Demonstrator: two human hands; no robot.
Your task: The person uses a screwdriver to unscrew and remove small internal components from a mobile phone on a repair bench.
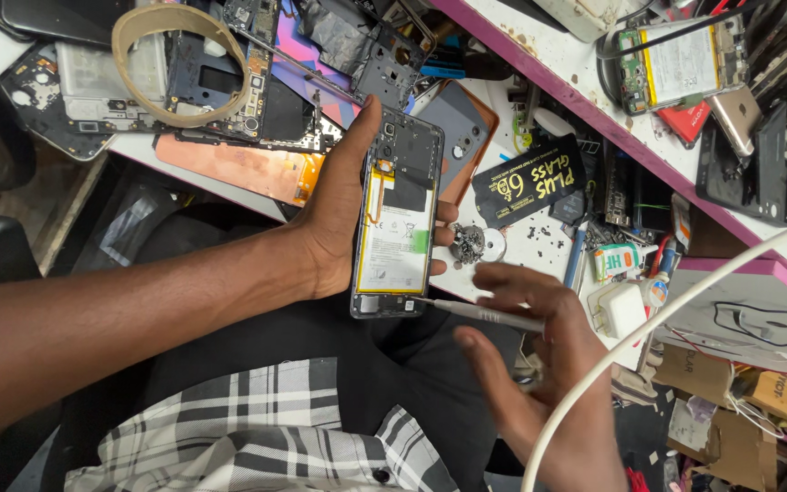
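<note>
From the head view, your left hand [334, 223] is clamped around the opened phone [396, 219], back cover off, its battery [393, 239] facing you. The phone's long axis runs nearly upright in the picture, camera end away from you, bottom edge toward your lap. Your right hand [539, 364] lies below and to the right of the phone, fingers closed on a thin grey screwdriver [475, 312]. The tool lies almost crosswise to the phone, its tip at the phone's bottom edge, just right of the middle. Right of the phone sits a small pile of screws [468, 244] on the white bench [539, 239].
</note>
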